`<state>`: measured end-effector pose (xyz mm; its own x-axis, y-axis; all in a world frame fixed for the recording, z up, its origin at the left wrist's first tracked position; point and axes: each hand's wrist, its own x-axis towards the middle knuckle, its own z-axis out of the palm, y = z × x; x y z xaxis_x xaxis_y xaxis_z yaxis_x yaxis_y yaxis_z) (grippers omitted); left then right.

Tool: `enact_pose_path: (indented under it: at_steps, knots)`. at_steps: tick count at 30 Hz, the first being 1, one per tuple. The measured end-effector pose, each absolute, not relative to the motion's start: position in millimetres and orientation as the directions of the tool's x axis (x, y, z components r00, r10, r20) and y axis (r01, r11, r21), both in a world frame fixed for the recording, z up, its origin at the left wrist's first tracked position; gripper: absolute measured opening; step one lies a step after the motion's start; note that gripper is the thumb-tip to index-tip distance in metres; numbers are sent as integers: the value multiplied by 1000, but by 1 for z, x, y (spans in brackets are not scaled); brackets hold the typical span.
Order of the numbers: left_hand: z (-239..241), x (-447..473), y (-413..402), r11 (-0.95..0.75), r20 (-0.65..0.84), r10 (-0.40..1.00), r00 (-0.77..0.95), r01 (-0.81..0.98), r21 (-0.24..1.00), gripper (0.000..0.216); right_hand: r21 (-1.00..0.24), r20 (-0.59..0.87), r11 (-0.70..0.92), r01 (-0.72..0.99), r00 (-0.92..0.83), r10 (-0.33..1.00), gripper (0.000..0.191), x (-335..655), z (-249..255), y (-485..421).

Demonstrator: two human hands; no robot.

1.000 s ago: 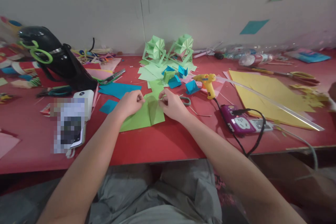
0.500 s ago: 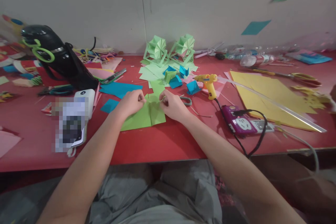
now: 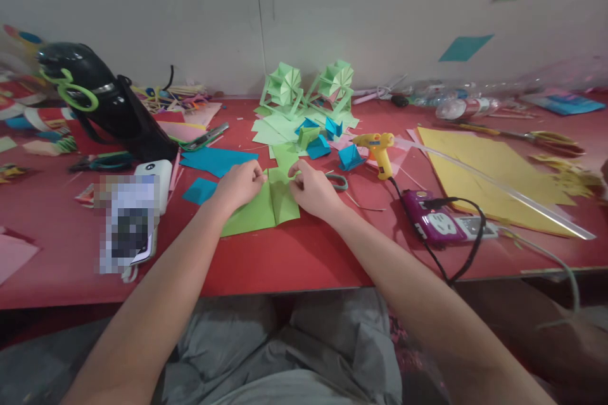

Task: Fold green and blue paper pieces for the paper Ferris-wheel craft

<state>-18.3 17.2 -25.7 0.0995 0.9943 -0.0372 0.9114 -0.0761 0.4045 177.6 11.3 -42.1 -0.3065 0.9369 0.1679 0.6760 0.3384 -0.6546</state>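
A light green sheet of paper (image 3: 251, 216) with a crease down its middle lies on the red table before me. On its left half rests my left hand (image 3: 240, 185), fingers curled together at the paper's far part. My right hand (image 3: 312, 188) is bent over the right half, thumb and index finger close to the paper's edge. Both hands look closed on the sheet, though the fingertips are partly hidden. Just beyond are folded blue paper pieces (image 3: 317, 147) and a small folded green piece (image 3: 308, 137). Scissors (image 3: 338, 182) lie beside my right hand, partly covered by it.
A yellow glue gun (image 3: 380, 155) is wired toward a purple power strip (image 3: 434, 218). To the right are yellow sheets (image 3: 484, 171) and a clear ruler (image 3: 517, 193). Two green paper models (image 3: 285, 85) stand at the back. Leftward are a phone (image 3: 130, 221) and a black bottle (image 3: 109, 101).
My right index finger has lifted slightly and moved a little from the thumb. The sheet's creased middle has shifted very slightly; my left hand stays nearly in place.
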Motion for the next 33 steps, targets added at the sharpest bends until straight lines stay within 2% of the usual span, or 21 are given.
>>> enact_pose_path:
  at_steps: [5, 8, 12, 17, 23, 33]
  knots:
    - [-24, -18, 17, -62, -49, 995, 88, 916, 395, 14, -660, 172, 353, 664, -324, 930, 20, 178, -41, 11]
    - [-25, -18, 17, -66, -44, 995, 92, 913, 402, 15, -698, 198, 350, 625, -302, 933, 10, 180, -40, 10]
    - [-28, -18, 17, -77, 4, 997, 82, 914, 399, 13, -746, 226, 363, 558, -302, 926, 18, 183, -38, 6]
    - [-27, -21, 16, -111, 64, 994, 92, 889, 444, 12, -763, 236, 379, 525, -320, 918, 11, 185, -38, 8]
    - [-24, -25, 12, -119, -33, 989, 145, 902, 416, 8, -762, 245, 350, 544, -258, 934, 11, 183, -42, 11]
    - [-26, -22, 12, -108, -41, 990, 134, 914, 392, 8, -718, 223, 358, 597, -289, 931, 15, 180, -45, 13]
